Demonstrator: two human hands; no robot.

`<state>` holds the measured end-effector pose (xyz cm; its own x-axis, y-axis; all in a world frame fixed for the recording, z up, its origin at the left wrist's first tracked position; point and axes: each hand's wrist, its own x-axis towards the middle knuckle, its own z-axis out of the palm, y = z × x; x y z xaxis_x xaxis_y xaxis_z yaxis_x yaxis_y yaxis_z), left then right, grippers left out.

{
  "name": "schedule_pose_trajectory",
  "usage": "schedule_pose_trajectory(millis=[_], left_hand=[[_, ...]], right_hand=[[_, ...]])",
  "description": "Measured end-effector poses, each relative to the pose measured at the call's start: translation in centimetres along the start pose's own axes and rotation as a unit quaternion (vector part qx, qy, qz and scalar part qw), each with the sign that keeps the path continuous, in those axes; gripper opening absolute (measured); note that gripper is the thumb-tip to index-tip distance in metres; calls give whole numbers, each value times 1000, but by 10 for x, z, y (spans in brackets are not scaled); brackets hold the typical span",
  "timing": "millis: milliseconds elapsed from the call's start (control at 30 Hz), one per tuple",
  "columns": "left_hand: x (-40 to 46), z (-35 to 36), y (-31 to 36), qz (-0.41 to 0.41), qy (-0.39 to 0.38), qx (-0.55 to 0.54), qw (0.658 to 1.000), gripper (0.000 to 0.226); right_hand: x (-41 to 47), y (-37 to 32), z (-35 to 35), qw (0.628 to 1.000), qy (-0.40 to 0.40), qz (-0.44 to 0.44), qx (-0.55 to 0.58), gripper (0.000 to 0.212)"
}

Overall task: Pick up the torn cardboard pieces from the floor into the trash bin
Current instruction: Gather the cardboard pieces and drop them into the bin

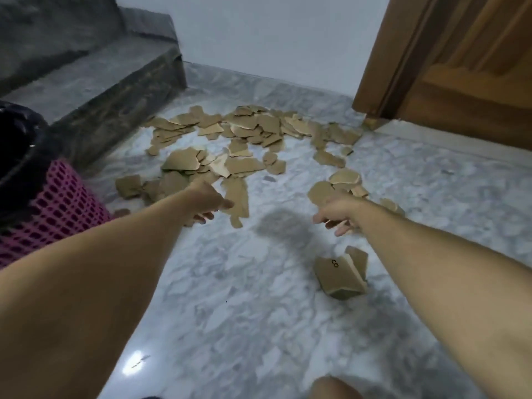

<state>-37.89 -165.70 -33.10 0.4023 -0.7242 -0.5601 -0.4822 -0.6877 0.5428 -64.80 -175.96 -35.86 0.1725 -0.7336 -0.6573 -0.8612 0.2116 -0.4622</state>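
Torn cardboard pieces (247,131) lie scattered over the marble floor (230,298), the heap running left to right along the far side between the grey sofa (95,79) and the wooden door (460,82). One long strip (237,197) lies with its long axis near to far. A folded piece (339,273) sits apart, near right, printed "CO". The pink mesh trash bin (51,208), lined black, stands at the left. The left hand (205,201) and right hand (339,213) reach out with loose, spread fingers, holding nothing.
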Motion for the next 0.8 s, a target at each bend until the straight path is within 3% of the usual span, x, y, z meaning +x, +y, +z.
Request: schedule_pose_trajectory(millis=[167, 300, 500, 633, 733, 800], left_hand=[[24, 89, 7, 26, -74, 176, 981, 57], [33, 161, 16, 141, -93, 286, 943, 89], [37, 256, 46, 355, -144, 466, 797, 126], [40, 308, 73, 456, -142, 528, 702, 128], [44, 334, 90, 475, -162, 565, 655, 126], [48, 345, 100, 474, -171, 573, 647, 126]], right_hand=[[23, 96, 29, 992, 14, 45, -114, 35], [40, 154, 35, 986, 132, 72, -70, 37], [48, 225, -4, 963, 233, 136, -30, 39], [43, 297, -34, 922, 307, 233, -41, 56], [35, 347, -57, 884, 338, 325, -5, 73], [35, 378, -71, 877, 303, 370, 41, 82]])
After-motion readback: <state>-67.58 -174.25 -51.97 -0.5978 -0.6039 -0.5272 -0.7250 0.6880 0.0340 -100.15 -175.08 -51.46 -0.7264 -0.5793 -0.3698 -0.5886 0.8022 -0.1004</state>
